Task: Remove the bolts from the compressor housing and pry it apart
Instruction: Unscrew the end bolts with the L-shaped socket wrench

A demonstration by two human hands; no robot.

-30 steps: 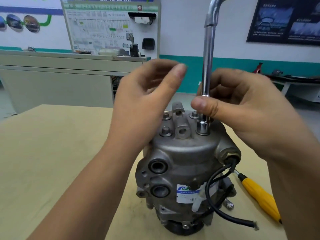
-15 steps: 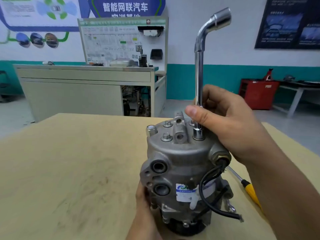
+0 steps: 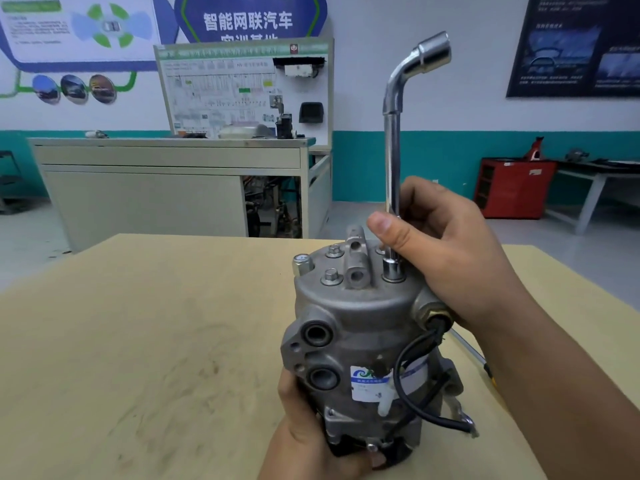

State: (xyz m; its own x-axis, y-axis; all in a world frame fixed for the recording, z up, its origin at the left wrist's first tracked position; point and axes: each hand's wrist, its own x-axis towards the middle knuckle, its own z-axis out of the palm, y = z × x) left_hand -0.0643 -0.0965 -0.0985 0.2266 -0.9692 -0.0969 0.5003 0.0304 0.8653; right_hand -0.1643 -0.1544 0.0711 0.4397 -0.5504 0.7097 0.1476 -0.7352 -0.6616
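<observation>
Atop one compressor point(image 3: 353, 323), right fingers point(image 3: 424, 197) grip one wrench point(image 3: 393, 168) beside three bolts point(image 3: 331, 276); left fingers point(image 3: 289, 393) clasp its base.

a blue wall sign point(image 3: 247, 20) is showing "智能网联汽车" in white characters, while the white label point(image 3: 367, 386) on the compressor point(image 3: 356, 317) is carrying print too small to read

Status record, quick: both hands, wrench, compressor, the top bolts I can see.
compressor: upright on table
left hand: grips compressor low down
right hand: pinches wrench shaft just above its lower socket
wrench: upright, lower socket seated on compressor top, right side
bolts: two bare heads in place, left side
screwdriver: on table behind right forearm, mostly hidden
</observation>
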